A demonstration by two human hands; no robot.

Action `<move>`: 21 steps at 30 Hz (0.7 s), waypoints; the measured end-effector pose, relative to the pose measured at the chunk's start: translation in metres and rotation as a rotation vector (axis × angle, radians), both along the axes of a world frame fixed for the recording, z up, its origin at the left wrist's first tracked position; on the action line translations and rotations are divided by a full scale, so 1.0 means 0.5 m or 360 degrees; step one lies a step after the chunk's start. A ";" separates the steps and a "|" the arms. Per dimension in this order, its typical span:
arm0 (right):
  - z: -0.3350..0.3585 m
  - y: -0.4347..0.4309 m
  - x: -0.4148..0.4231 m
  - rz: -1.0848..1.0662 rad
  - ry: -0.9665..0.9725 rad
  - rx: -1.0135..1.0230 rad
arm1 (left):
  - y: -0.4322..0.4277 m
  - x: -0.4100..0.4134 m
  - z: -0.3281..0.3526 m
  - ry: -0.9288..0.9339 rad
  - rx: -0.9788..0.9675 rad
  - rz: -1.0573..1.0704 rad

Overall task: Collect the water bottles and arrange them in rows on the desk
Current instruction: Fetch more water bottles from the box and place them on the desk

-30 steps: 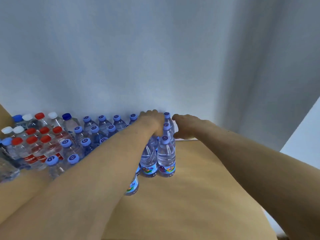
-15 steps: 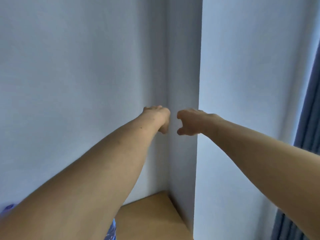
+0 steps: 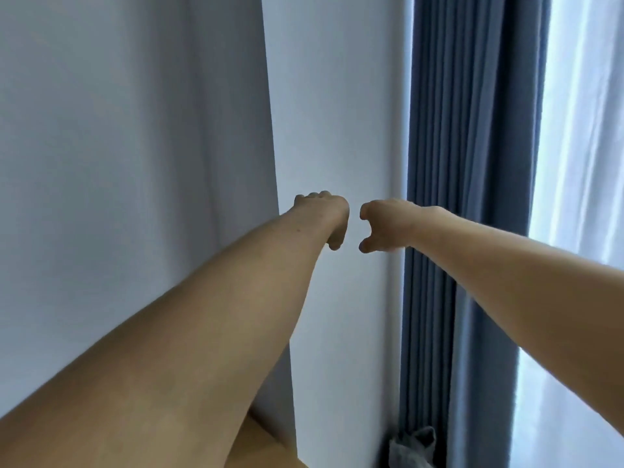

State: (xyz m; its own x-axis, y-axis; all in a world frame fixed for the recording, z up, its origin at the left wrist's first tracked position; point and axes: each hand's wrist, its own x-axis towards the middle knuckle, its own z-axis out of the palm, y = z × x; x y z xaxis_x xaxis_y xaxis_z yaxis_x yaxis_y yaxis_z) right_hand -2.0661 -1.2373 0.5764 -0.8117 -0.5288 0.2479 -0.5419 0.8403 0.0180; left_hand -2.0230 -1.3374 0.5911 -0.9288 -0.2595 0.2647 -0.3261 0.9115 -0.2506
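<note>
No water bottles are in the head view. Both my bare arms stretch forward in the air in front of the wall. My left hand (image 3: 326, 216) is seen from the back, with its fingers hanging loosely curled and nothing in them. My right hand (image 3: 381, 226) is a little to its right, thumb and fingers apart in a loose curve, holding nothing. A narrow gap separates the two hands. Only a small corner of the wooden desk (image 3: 266, 449) shows at the bottom, under my left forearm.
A white wall corner (image 3: 270, 130) juts out behind my hands. A dark blue curtain (image 3: 456, 163) hangs to the right, with a pale sheer curtain (image 3: 580, 197) beyond it. A grey bag (image 3: 412, 447) lies on the floor below the blue curtain.
The view has swung up and to the right, off the desk and the rows of bottles. My hands left the bottle tops and now hang in the air. The curtains have come into view.
</note>
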 end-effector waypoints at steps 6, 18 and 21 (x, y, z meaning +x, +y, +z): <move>-0.007 0.175 0.049 -0.0307 -0.0037 0.0023 | 0.158 -0.008 -0.011 -0.0026 0.0016 -0.0355; -0.023 0.576 0.159 -0.0892 -0.0043 -0.0022 | 0.562 0.036 -0.031 -0.0131 0.0079 -0.0889; -0.027 0.690 0.210 -0.1032 -0.0063 -0.0039 | 0.679 0.063 -0.040 -0.0155 0.0096 -0.1049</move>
State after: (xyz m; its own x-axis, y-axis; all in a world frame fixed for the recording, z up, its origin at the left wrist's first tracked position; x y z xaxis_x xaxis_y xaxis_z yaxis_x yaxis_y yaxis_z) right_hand -1.9613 -0.8922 0.5629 -0.9731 0.0772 0.2170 0.0758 0.9970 -0.0149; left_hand -1.9917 -0.9978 0.5714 -0.9170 0.3586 0.1745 0.3253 0.9257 -0.1928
